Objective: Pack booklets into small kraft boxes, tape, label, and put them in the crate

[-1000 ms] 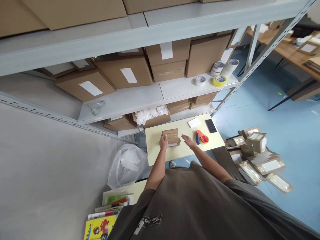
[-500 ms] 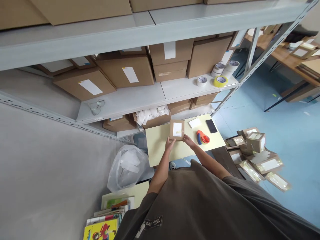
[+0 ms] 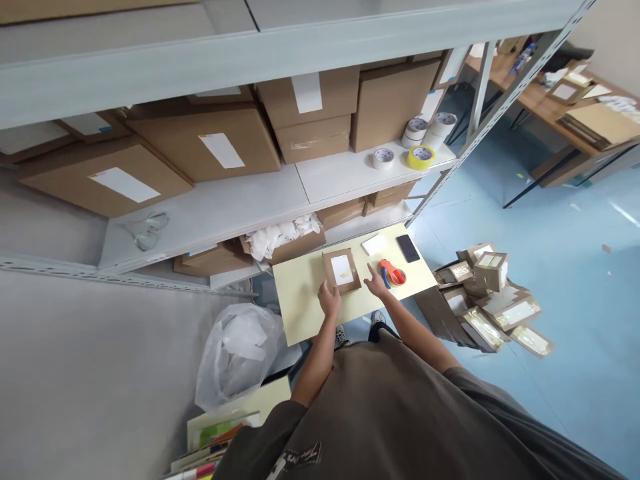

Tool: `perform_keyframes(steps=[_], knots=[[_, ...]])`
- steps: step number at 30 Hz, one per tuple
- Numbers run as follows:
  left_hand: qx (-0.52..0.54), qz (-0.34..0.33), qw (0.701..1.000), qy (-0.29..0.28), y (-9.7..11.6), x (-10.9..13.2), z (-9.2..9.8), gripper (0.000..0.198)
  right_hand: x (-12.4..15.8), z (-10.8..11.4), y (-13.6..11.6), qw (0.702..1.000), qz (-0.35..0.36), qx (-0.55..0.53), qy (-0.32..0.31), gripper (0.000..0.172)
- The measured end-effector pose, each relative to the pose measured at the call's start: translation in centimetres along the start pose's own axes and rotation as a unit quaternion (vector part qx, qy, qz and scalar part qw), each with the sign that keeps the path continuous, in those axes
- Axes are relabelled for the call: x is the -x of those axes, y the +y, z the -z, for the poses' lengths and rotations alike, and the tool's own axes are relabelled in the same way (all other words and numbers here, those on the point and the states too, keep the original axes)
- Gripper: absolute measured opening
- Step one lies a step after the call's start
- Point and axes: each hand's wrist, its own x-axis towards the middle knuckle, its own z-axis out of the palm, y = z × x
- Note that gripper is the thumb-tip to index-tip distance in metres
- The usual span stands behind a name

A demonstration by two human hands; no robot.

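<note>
A small brown cardboard box (image 3: 356, 275) with a white label on its top lies on the pale yellow table (image 3: 300, 313). At its near left corner is my left hand (image 3: 329, 300), thumb and fingers apart; whether they touch the cardboard I cannot tell. My right hand (image 3: 377, 283) is off the box, fingers stretched out, between it and a red and blue tape dispenser (image 3: 393, 273). A white pad-like item (image 3: 373, 245) and a black phone (image 3: 408, 248) lie farther back on the tabletop.
Metal shelving (image 3: 240, 203) with cardboard boxes stands beyond the table. Tape rolls (image 3: 420, 157) and clear glasses (image 3: 149, 230) rest on a shelf. A clear plastic bag (image 3: 240, 353) is at the left. Taped parcels (image 3: 505, 303) are piled at the right on the blue floor.
The box has gone from between both hands down onto the table. My right hand has let go of it and opened beside the tape dispenser. The view has shifted right.
</note>
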Motion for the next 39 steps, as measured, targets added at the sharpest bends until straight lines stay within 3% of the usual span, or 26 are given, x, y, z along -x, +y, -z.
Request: perform_keyframes(steps=[2, 4, 8, 11, 13, 16, 21, 26, 29, 31, 35, 39], knots=[[0.016, -0.059, 0.998, 0.030, 2.4, -0.6, -0.9, 0.050, -1.4, 2.5, 0.4, 1.000, -0.006, 0.009, 0.026, 0.084], [0.033, -0.097, 0.995, 0.016, 5.6, -1.8, -2.4, 0.047, -3.2, 5.3, 0.8, 0.999, -0.007, 0.023, 0.039, 0.083], [0.038, -0.111, 0.990, -0.078, 12.0, -5.3, -7.2, 0.042, -7.7, 9.6, 2.0, 0.996, -0.014, 0.077, 0.036, 0.079], [0.000, -0.087, 0.984, -0.154, 14.8, -8.2, -11.6, 0.034, -11.5, 11.1, 3.6, 0.992, -0.037, 0.122, 0.009, 0.074], [-0.032, -0.034, 0.980, -0.192, 15.5, -10.0, -14.4, 0.026, -13.9, 11.2, 4.8, 0.986, -0.052, 0.155, -0.028, 0.072], [-0.065, 0.063, 0.975, -0.204, 15.1, -12.4, -17.7, 0.019, -16.8, 10.6, 6.4, 0.971, -0.066, 0.209, -0.096, 0.072], [-0.067, 0.114, 0.976, -0.173, 14.0, -14.8, -20.8, 0.022, -18.5, 8.7, 7.6, 0.945, -0.056, 0.277, -0.164, 0.072], [-0.060, 0.120, 0.985, -0.107, 14.0, -15.1, -22.1, 0.034, -18.0, 7.6, 8.0, 0.944, -0.023, 0.286, -0.161, 0.070], [-0.050, 0.025, 0.997, -0.057, 14.1, -15.5, -22.0, 0.046, -17.9, 7.8, 8.5, 0.960, -0.017, 0.234, -0.150, 0.072], [-0.051, -0.041, 0.994, -0.082, 14.4, -16.0, -21.5, 0.046, -18.0, 8.2, 8.8, 0.973, -0.014, 0.185, -0.141, 0.073], [-0.056, -0.124, 0.976, -0.170, 15.7, -17.0, -19.5, 0.023, -17.9, 9.7, 8.9, 0.995, -0.018, 0.072, -0.072, 0.072], [-0.049, -0.183, 0.945, -0.265, 18.0, -17.1, -16.8, 0.015, -17.3, 12.2, 7.9, 0.997, -0.010, -0.078, -0.015, 0.082]])
